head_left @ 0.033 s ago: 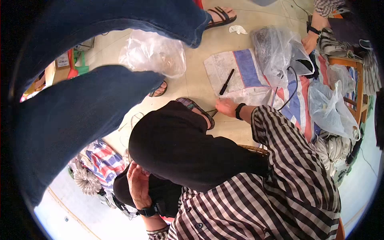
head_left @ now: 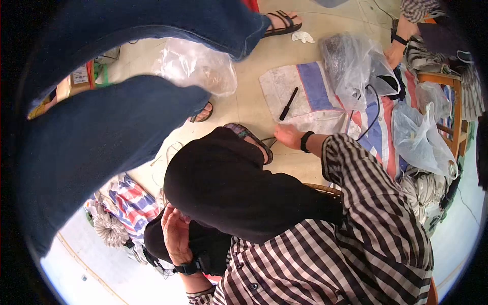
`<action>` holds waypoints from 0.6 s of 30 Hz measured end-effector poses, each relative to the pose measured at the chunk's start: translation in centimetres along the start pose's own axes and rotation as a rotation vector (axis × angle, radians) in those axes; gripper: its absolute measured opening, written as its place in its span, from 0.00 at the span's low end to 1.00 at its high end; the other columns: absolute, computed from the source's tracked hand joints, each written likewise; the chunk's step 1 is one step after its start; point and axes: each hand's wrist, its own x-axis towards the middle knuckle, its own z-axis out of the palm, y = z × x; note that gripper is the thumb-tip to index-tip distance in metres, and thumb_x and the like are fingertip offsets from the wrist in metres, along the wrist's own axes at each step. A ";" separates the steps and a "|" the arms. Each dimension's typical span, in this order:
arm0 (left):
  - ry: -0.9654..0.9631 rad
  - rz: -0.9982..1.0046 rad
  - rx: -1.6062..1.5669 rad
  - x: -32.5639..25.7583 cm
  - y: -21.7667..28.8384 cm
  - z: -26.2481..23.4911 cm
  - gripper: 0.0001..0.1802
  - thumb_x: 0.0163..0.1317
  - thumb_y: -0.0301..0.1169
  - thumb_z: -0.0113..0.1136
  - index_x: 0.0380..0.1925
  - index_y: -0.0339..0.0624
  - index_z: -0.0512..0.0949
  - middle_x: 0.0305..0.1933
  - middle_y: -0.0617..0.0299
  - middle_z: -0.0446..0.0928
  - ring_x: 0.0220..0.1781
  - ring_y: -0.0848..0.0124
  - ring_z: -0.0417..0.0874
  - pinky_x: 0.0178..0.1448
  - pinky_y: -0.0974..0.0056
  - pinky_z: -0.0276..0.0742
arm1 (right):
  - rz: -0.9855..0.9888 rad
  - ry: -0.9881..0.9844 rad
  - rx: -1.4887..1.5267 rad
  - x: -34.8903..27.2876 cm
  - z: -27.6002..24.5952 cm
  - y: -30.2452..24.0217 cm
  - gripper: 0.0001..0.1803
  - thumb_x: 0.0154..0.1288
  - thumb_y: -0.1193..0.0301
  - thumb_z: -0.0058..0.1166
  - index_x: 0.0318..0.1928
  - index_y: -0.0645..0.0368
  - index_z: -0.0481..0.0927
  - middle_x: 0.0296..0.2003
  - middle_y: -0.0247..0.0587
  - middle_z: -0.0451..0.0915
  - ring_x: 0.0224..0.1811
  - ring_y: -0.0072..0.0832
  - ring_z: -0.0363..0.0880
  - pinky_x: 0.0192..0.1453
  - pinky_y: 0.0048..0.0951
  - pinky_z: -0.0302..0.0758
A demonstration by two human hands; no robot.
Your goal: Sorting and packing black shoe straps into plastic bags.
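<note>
**Right hand at sandal level, dark tool lying just beyond it**

The right hand (head_left: 287, 136), wearing a dark wristband, reaches down to the floor (head_left: 254, 104) beside the toe of a patterned sandal (head_left: 250, 138). Its fingers are curled together; thin pale strands show at the fingertips, but whether they are pinched cannot be told at this size.

The left hand (head_left: 176, 235), also with a dark wristband, is raised near the lower edge of the view. It lies flat with fingers loosely together against dark cloth (head_left: 234, 188) draped over the knee, gripping nothing that shows.

A slim black tool (head_left: 288, 103) lies on a pale printed sheet (head_left: 284, 84) on the floor, just ahead of the right hand and apart from it. Its long axis runs diagonally, near end toward the hand, far end slanting up and to the right. The right hand is much the nearer; the left is well apart.

Elsewhere: clear plastic bags (head_left: 356, 63) with dark contents to the right, another clear bag (head_left: 201, 66) to the left, a second person's blue-trousered legs (head_left: 101, 122), and another person's hand (head_left: 395, 51) at the upper right.
</note>
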 end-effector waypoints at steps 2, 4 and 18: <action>-0.020 -0.006 -0.014 -0.1 0.1 0.0 0.13 0.59 0.27 0.55 0.43 0.35 0.70 0.33 0.65 0.74 0.28 0.76 0.71 0.34 0.73 0.67 | 0.013 0.005 0.059 -0.8 -0.8 -0.2 0.07 0.51 0.73 0.49 0.27 0.65 0.73 0.28 0.53 0.74 0.29 0.47 0.77 0.32 0.43 0.74; -0.039 -0.009 -0.033 -0.2 0.1 0.1 0.13 0.59 0.27 0.54 0.43 0.35 0.70 0.33 0.64 0.74 0.28 0.76 0.71 0.34 0.73 0.67 | 0.018 0.082 0.134 -2.3 -2.8 -0.5 0.07 0.48 0.76 0.51 0.29 0.65 0.74 0.29 0.54 0.75 0.30 0.48 0.77 0.33 0.43 0.74; -0.051 0.009 -0.051 0.6 -0.2 0.7 0.11 0.59 0.26 0.53 0.41 0.35 0.71 0.31 0.64 0.75 0.27 0.76 0.72 0.33 0.73 0.68 | 0.234 0.432 -0.101 0.1 -5.0 9.4 0.09 0.53 0.75 0.45 0.25 0.65 0.78 0.35 0.53 0.78 0.35 0.45 0.78 0.33 0.42 0.73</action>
